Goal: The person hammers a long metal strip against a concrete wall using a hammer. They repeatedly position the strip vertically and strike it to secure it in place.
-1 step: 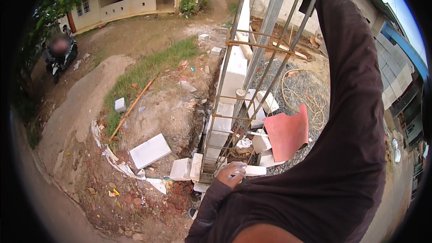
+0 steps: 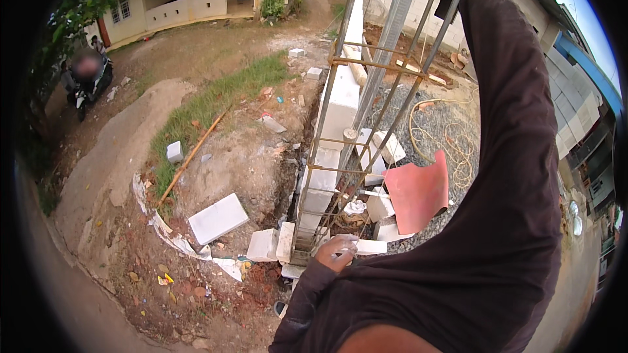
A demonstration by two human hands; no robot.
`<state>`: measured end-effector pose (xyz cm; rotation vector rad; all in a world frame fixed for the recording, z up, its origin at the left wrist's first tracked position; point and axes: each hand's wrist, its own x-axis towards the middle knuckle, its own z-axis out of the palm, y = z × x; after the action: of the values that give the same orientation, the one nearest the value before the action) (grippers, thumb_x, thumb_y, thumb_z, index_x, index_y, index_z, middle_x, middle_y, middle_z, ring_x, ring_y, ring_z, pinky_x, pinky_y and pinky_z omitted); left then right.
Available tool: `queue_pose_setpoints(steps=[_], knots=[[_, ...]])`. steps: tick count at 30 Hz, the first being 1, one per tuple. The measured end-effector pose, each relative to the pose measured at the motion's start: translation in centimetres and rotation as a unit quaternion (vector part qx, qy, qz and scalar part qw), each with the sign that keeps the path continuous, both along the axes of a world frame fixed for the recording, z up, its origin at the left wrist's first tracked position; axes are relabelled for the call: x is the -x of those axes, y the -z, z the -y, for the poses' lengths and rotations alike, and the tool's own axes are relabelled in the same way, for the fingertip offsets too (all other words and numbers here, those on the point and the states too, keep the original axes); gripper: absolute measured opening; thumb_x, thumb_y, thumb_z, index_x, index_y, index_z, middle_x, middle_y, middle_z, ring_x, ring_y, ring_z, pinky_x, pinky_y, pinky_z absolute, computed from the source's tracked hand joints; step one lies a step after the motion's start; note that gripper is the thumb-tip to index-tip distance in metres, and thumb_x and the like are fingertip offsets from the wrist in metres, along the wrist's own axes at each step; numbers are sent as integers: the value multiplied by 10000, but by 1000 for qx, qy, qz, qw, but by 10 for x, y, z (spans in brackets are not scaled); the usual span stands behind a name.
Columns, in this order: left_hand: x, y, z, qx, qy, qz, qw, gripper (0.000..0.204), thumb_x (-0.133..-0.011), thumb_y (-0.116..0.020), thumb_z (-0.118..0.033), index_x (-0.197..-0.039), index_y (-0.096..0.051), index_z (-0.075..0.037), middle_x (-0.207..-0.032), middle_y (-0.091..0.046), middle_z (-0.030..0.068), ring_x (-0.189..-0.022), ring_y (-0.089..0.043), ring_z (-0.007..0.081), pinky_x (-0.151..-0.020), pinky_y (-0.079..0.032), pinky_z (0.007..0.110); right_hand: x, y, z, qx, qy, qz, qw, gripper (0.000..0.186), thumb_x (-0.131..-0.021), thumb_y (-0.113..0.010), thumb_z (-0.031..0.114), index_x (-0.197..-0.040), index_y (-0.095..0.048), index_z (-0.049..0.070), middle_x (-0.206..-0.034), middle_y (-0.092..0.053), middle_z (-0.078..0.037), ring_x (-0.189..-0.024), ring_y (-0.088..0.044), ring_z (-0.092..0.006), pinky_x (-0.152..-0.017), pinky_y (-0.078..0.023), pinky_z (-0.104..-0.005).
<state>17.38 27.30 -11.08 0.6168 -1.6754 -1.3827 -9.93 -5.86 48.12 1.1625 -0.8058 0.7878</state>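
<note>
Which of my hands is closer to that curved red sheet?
Left. Your left hand is below and left of the red sheet in the picture; your right arm extends to the top edge, its hand not visible.

Dk brn sleeve [image 2: 517, 104], rusty-brn rebar ties [image 2: 347, 63], wht block [image 2: 218, 218], pinkish-red sheet [image 2: 418, 193].

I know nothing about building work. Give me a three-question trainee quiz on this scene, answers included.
1. Multiple choice: what colour is the curved sheet to the right of the rebar cage?
A) green
B) red
C) blue

2. True or false: the long brown stick lies to the right of the rebar cage.

3. Short answer: which of the person's hands is out of view?

Key:
1. B.
2. False; the long brown stick lies on the ground to the cage's left.
3. The right hand; the left hand shows near the foot of the cage.
</note>
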Motion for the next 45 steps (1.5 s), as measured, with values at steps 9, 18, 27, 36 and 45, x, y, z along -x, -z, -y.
queue_pose_setpoints(steps=[9,18,27,36,45], knots=[[1,12,0,19,-9,-8,1000,155,-771,-592,-61,-913,-600,1,-1026,-607,135,-977,-576,257,-864,-435,324,-5,3,-3,-24,-144,91,985,173,-825,-463,159,-795,-586,41,-807,-567,-167,-797,-556,-342,-694,-458,-428],[2,6,0,16,-1,-21,1000,149,-750,-596,-35,-894,-586,1,-1022,-611,129,-971,-578,251,-841,-443,318,-6,10,-8,-29,-174,103,979,176,-822,-476,168,-766,-572,32,-769,-561,-171,-763,-552,-345,-672,-448,-431],[2,10,0,10,8,-11,1000,160,-766,-588,-42,-921,-599,-4,-1051,-599,125,-977,-575,248,-849,-439,317,-11,12,-9,-28,-205,111,972,188,-819,-489,178,-737,-559,23,-731,-556,-174,-730,-548,-348,-651,-439,-434],[3,7,-5,-22,11,-16,1000,183,-775,-596,-62,-946,-597,1,-1063,-597,122,-987,-575,242,-855,-437,314,-15,6,-17,0,-271,90,958,210,-816,-504,186,-704,-542,13,-691,-548,-177,-688,-540,-347,-625,-428,-435],[2,4,-2,-18,6,-13,1000,145,-789,-583,-71,-901,-587,20,-1042,-600,140,-955,-582,240,-823,-448,307,-20,17,-18,10,-307,31,951,211,-800,-517,155,-657,-498,1,-599,-487,-149,-580,-501,-279,-521,-401,-394]])
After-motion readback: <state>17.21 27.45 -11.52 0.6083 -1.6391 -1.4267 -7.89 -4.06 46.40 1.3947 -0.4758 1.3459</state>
